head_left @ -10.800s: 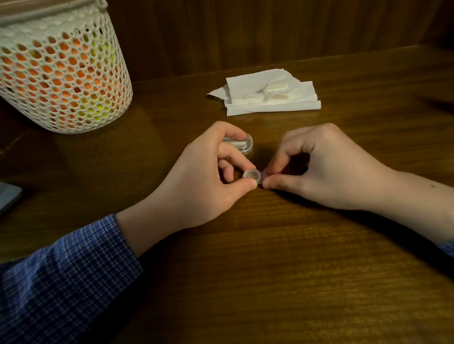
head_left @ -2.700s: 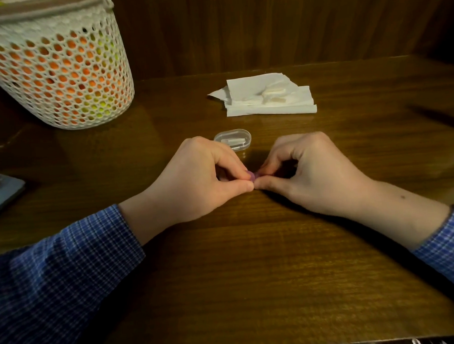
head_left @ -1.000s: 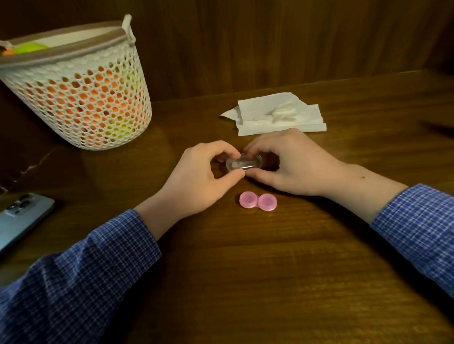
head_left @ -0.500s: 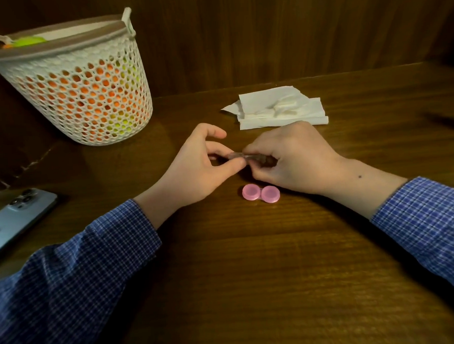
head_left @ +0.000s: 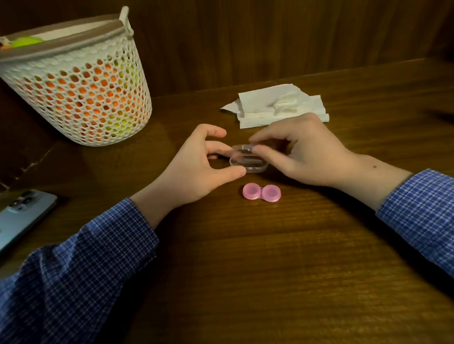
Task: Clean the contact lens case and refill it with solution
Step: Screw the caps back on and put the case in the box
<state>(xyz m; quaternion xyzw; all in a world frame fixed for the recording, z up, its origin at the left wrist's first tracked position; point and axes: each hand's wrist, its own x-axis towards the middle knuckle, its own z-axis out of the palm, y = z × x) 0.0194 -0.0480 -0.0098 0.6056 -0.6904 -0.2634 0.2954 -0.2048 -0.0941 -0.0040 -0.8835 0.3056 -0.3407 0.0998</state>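
Observation:
The pink contact lens case point(head_left: 261, 193) lies flat on the wooden table point(head_left: 251, 262) with both round caps on, untouched by either hand. Just behind it sits a small clear plastic box point(head_left: 249, 163) with something pale inside. My left hand point(head_left: 199, 165) pinches the box's left end between thumb and fingers. My right hand point(head_left: 301, 152) grips the box's lid at the right end with thumb and forefinger. Whether the lid is raised is hard to tell. No solution bottle is in view.
A stack of white tissues point(head_left: 277, 106) lies behind my right hand. A white mesh basket point(head_left: 79, 82) with orange and green contents stands at the back left. A blue phone point(head_left: 15, 219) lies at the left edge. A wooden wall runs behind the table.
The pink case was set down closed on the table. Both hands moved to the clear box; in the last half second they lowered it to the table and spread along its ends.

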